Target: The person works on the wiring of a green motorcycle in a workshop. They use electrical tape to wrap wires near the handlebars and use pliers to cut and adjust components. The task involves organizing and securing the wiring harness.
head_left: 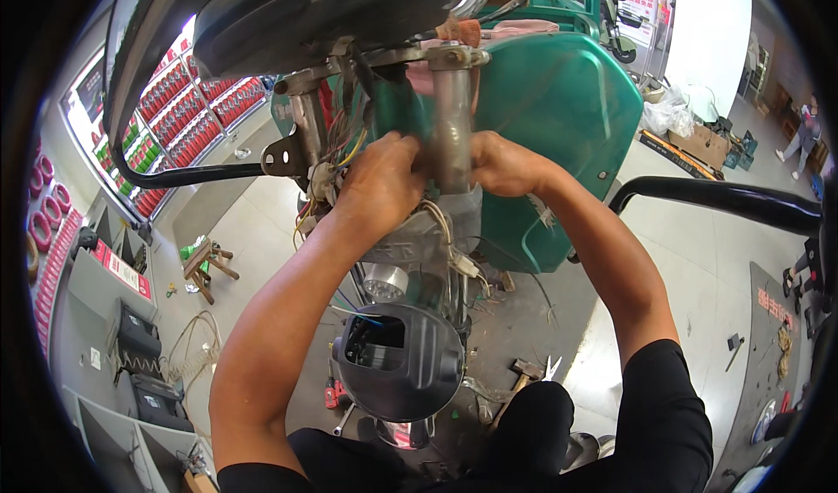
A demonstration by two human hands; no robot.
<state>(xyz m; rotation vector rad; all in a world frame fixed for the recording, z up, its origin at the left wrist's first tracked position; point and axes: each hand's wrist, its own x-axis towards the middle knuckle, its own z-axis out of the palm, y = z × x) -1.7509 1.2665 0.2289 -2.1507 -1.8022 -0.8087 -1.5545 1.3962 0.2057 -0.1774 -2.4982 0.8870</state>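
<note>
Both my hands reach into the stripped front end of a green vehicle, between and around its two fork tubes. My left hand [382,183] is closed with curled fingers, between the left fork tube [309,122] and the right fork tube [452,135], beside a bundle of coloured wires [347,148]. My right hand [506,166] is closed at the outer side of the right fork tube, its fingertips hidden behind the tube. What either hand holds is out of sight. Below hangs a black headlight housing [401,366], under a round lamp or horn [385,281] and loose white connectors [467,266].
Black curved bars [724,201] stick out at both sides. A green body panel [559,135] stands behind the fork. A hammer [525,371], a red power tool [335,393] and a wrench [346,419] lie on the floor. A wooden stool [208,266] stands left.
</note>
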